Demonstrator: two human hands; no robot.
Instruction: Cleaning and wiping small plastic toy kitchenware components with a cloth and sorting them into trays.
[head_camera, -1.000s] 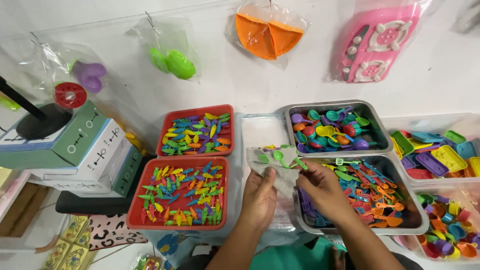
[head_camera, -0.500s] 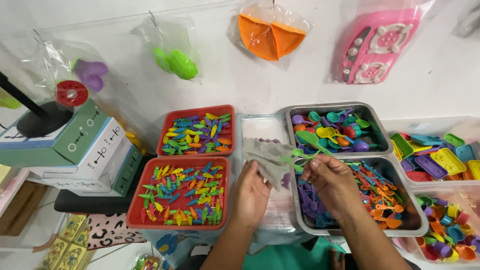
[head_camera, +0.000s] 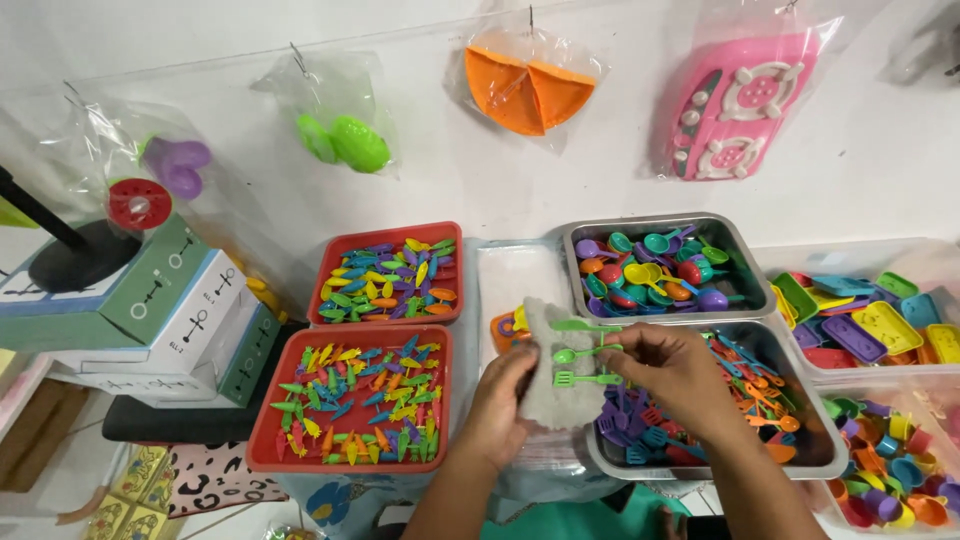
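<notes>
Green toy utensils (head_camera: 585, 352), a knife, spoon and spatula, fan out from my right hand (head_camera: 672, 368), whose fingers pinch their handles above the steel tray (head_camera: 615, 462) of purple and orange pieces. My left hand (head_camera: 505, 398) grips the grey cloth (head_camera: 553, 385) beneath them. I'd keep the handles pinched evenly and the cloth flat, so none slips.

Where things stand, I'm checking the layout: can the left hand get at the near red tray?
Probably yes. The left hand holds a grey cloth right beside the near red tray, which lies open-topped with nothing between them. It would need to let go of the cloth first.
</notes>
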